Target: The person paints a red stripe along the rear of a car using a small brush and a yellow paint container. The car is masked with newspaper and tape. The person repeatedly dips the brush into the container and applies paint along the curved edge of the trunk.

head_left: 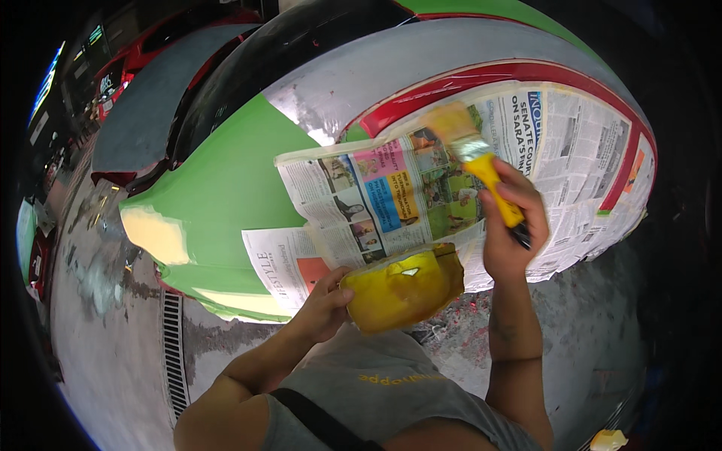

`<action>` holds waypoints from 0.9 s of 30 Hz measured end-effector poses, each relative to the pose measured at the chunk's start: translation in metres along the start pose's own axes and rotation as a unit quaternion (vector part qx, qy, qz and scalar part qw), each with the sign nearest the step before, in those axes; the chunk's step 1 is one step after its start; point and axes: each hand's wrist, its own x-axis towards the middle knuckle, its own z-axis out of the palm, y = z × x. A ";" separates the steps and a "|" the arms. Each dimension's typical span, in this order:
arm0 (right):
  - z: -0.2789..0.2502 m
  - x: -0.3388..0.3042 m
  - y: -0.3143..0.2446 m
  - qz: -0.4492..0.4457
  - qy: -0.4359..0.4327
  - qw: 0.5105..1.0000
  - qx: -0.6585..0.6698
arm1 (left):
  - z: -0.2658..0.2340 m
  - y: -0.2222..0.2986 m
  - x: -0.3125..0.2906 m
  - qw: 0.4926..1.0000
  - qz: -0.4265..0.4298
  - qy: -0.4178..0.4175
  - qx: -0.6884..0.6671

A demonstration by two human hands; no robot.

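My right hand (517,229) is wrapped round the yellow handle of a wide paintbrush (496,184). Its pale, slightly blurred bristles rest at or just over the top edge of the newspaper sheets (444,207), beside a red strip (481,75) on a car body. Lower down, my left hand (325,307) grips one end of a yellow, translucent tub (398,301), tilted in front of my shirt; what is inside it cannot be made out. The newspaper covers much of the car's side, next to a green panel (226,169).
A grey panel (429,49) curves along beyond the red strip. Beige patches (156,234) mark the green panel's corner. Another red vehicle with a grey panel (177,83) stands far left. A drain grate (174,353) crosses the concrete floor, and a small yellowish object (608,440) lies lower right.
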 end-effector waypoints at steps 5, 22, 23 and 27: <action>0.048 0.013 0.014 -0.070 -0.067 0.992 -0.078 | -0.020 0.008 -0.021 1.000 0.001 0.011 -0.014; 0.057 0.029 -0.005 -0.092 -0.222 0.959 -0.151 | -0.044 0.016 -0.030 0.999 -0.001 0.006 -0.053; 0.057 0.030 -0.006 -0.130 -0.210 0.960 -0.133 | -0.043 0.015 -0.030 0.998 0.000 0.004 -0.056; 0.061 0.030 -0.007 -0.130 -0.192 0.962 -0.141 | -0.042 0.010 -0.030 0.998 0.013 0.014 -0.057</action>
